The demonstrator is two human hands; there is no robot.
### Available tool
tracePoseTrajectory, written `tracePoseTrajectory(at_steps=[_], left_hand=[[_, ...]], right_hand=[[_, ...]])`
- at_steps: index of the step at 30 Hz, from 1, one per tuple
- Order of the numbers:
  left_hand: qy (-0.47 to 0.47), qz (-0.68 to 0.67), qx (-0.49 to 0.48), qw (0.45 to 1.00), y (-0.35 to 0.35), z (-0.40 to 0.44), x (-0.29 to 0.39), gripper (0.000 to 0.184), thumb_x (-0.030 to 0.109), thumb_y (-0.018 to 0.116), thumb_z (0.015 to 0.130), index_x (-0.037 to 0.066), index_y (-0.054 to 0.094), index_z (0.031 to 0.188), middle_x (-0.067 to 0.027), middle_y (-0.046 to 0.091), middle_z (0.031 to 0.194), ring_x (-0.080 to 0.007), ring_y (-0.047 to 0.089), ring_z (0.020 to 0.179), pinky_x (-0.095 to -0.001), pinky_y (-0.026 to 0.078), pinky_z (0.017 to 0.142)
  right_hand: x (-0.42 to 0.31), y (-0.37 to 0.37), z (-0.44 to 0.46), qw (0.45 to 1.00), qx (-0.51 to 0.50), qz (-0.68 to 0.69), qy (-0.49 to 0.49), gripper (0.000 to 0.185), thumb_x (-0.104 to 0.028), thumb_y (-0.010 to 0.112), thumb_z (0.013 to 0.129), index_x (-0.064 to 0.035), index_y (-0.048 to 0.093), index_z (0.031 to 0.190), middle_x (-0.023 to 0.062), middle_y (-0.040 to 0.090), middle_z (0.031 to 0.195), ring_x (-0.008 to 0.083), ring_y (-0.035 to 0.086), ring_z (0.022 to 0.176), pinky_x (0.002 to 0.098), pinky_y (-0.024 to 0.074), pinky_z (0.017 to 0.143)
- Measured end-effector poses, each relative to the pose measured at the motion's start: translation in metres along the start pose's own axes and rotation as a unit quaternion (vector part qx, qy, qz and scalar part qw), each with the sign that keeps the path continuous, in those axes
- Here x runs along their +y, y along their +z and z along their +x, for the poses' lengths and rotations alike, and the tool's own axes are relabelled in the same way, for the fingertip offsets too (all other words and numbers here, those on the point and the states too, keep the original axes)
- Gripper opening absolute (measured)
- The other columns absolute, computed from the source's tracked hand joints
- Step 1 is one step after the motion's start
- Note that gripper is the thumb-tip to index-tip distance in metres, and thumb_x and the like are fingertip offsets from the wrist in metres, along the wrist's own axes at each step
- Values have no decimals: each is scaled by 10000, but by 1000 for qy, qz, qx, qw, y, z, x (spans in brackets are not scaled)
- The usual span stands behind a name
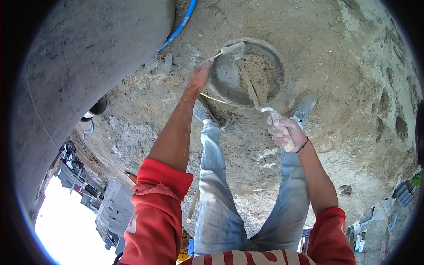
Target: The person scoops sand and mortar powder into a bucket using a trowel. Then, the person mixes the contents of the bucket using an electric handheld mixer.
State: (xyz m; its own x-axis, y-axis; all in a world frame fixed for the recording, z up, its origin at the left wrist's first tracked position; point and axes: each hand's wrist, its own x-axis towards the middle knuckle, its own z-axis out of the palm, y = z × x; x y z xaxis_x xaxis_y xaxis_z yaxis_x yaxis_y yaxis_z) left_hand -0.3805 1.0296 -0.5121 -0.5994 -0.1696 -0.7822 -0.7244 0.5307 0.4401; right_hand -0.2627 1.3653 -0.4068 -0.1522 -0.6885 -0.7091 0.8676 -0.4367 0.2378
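Note:
A round black tub (282, 79) stands on the ground in front of my feet. It holds a wet grey mix on its left side and a heap of brown sandy mortar (260, 73) on its right. My right hand (280, 130) is closed round the mortar-crusted handle of a trowel (251, 90), whose blade dips into the heap. At the tub's left rim my left hand (201, 74) grips the thin pale shank of a flat-bladed tool (234, 48). That tool's grey, coated blade lies over the wet side; its exact kind is unclear.
A large curved grey concrete-like surface (101, 39) fills the upper left, with a blue hose (179, 30) beside it. An open pipe-like container (98, 108) sits at its lower edge. Stacked grey blocks (117, 207) are at lower left. My shoes (304, 104) flank the tub.

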Motion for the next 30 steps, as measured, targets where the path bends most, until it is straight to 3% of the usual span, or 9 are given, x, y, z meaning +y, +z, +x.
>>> tracePoseTrajectory(at_steps=[3,7,8,10,12,15,18,22,30], left_hand=[[-65,64,12,996,-5,-4,11,628,630,444,919,150,618,1285,-211,620,1248,-376,549,1213,-418,409,1020],[-54,54,-5,997,-1,1,9,628,638,457,912,156,621,1280,-234,604,1257,-406,536,1214,-430,393,1041],[-29,67,26,997,4,11,-9,654,652,455,907,131,628,1264,-247,607,1240,-407,538,1207,-433,397,1036],[-3,106,94,990,11,16,-16,703,666,463,899,65,645,1215,-267,631,1164,-418,562,1158,-445,419,1001],[-7,139,173,975,17,-9,7,710,646,504,895,-8,668,1117,-251,671,1025,-396,624,1029,-445,472,903],[-93,-15,191,977,13,-47,22,549,531,603,906,-6,657,809,-117,639,736,-233,651,715,-382,515,638],[-99,-201,109,968,0,-83,37,437,430,611,940,83,544,683,-46,534,656,-128,557,618,-328,466,535],[-83,-372,53,923,21,-129,83,413,311,481,1025,147,371,662,-13,439,621,-136,470,588,-303,404,568],[-4,-437,-121,891,101,-160,133,419,292,507,1002,150,384,627,2,426,571,-112,384,495,-296,370,500]], right_hand=[[1,11,12,989,-89,95,62,162,-185,562,924,-42,522,990,17,488,616,80,435,393,224,345,356],[1,2,-38,997,-37,-52,-33,130,-117,573,917,-34,545,1012,43,539,662,91,492,441,229,415,411],[-3,-6,-51,969,77,-213,-102,153,-114,587,906,-24,547,1024,55,554,675,113,529,490,257,444,452],[-11,-39,-73,895,202,-363,-161,178,-111,601,895,-15,550,1035,67,569,688,135,567,539,285,473,493],[-25,-107,-85,612,370,-634,-296,266,-137,640,854,-24,547,1076,129,613,731,269,633,651,386,505,593],[-54,-166,-97,502,481,-687,-210,366,-162,676,803,-47,544,1125,214,631,800,417,630,763,481,502,681],[-73,-201,-84,481,503,-685,-213,385,-177,676,795,-73,556,1146,263,627,844,474,600,826,517,496,716],[-91,-218,-39,495,509,-676,-195,412,-204,683,789,-77,560,1161,254,639,889,461,615,874,519,496,753],[-75,-202,-13,512,534,-628,-241,369,-243,688,780,-38,565,1062,239,650,967,451,613,928,518,486,802]])
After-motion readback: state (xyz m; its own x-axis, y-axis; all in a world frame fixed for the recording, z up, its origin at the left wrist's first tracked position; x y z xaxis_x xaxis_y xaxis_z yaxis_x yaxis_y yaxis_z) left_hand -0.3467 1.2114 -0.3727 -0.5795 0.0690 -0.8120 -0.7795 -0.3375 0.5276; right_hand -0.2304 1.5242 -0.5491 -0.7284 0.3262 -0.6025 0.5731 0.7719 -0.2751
